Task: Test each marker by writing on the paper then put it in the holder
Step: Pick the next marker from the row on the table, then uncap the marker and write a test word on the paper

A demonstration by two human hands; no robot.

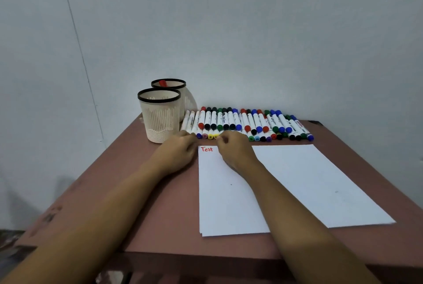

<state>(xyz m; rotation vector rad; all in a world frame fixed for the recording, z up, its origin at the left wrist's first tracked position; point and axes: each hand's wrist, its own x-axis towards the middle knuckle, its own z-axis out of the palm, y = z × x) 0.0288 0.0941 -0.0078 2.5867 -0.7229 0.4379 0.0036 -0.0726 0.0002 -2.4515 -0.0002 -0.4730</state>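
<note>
Reaching into the row of white-barrelled, colour-capped markers [229, 121], your left hand [180, 149] and right hand [234, 149] meet at its near left end, fingers curled. You cannot tell whether either pinches one. Barrels point away from you. The cream ribbed plastic holder [160, 121] stands just beside your left hand, and the white paper sheets [297, 180] lie under your right wrist.

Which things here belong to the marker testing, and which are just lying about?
Job: row of markers; sheet marked Test; rear holder, red marker inside; left hand and right hand at the row.
Lying about, it seems: front holder; blank sheet on the right.
</note>
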